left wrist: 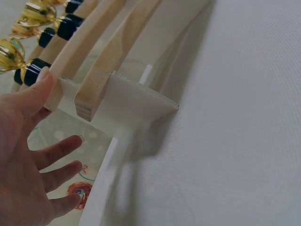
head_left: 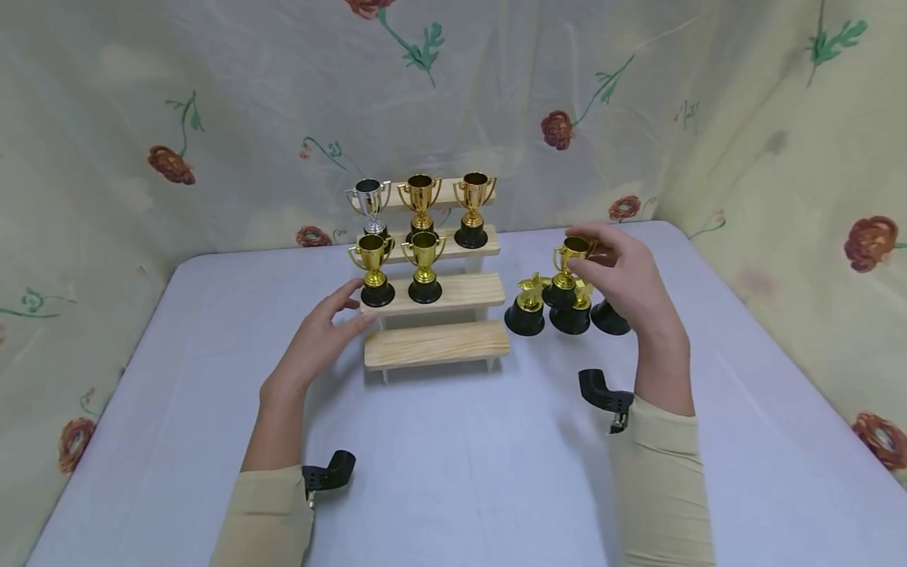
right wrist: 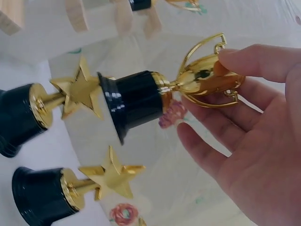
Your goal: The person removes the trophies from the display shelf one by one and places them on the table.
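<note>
A wooden tiered stand (head_left: pixel 435 344) stands mid-table. One silver cup (head_left: pixel 368 201) and two gold cups (head_left: pixel 420 197) are on an upper step, and two more gold cups (head_left: pixel 372 268) on the step below. My left hand (head_left: pixel 357 305) is at the stand's left end with its fingers spread; the thumb (left wrist: pixel 42 77) touches the end of a step (left wrist: pixel 89 96). Right of the stand, my right hand (head_left: pixel 591 250) pinches a gold cup trophy (head_left: pixel 570 264) (right wrist: pixel 207 77) by its bowl. It holds the cup just above two star trophies (head_left: pixel 527 307) (right wrist: pixel 77 94) on black bases.
The table (head_left: pixel 453 457) has a pale lilac cloth, and flowered fabric hangs behind and on both sides. Another black base (head_left: pixel 609 319) sits under my right hand. The stand's bottom step holds nothing. Black wrist mounts (head_left: pixel 327 472) stick out from both sleeves.
</note>
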`<state>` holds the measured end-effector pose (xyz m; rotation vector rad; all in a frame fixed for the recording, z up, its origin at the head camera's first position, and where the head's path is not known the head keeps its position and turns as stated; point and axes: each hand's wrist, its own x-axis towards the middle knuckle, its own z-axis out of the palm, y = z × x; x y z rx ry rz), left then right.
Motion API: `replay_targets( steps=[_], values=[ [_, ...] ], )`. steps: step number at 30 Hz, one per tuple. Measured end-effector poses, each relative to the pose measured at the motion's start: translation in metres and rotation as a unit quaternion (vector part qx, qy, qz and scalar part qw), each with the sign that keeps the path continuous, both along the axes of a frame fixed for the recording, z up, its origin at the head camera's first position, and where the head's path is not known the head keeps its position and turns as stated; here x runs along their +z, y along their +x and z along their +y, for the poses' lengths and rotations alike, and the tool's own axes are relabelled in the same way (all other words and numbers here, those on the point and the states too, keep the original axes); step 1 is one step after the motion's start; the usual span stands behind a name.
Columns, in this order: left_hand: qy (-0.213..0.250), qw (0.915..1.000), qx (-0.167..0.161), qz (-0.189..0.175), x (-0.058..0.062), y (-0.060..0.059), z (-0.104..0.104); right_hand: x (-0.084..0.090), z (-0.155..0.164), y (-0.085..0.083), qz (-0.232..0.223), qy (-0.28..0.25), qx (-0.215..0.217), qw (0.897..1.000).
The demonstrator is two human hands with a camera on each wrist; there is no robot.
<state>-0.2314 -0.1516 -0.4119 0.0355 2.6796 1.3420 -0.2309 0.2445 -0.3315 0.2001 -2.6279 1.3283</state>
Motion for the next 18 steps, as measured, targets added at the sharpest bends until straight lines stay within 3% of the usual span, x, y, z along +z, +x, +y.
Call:
replay_targets(
  steps=[9,18],
  values=[
    [-0.004,1.0,0.004,-0.006,0.0,0.001,0.0,0.002,0.02,0.006,-0.034,0.031,0.016,0.999],
    [0.001,0.9999,0.007,-0.007,0.001,0.0,0.001,0.001,0.045,0.012,-0.058,0.063,0.002,0.996]
  ],
)
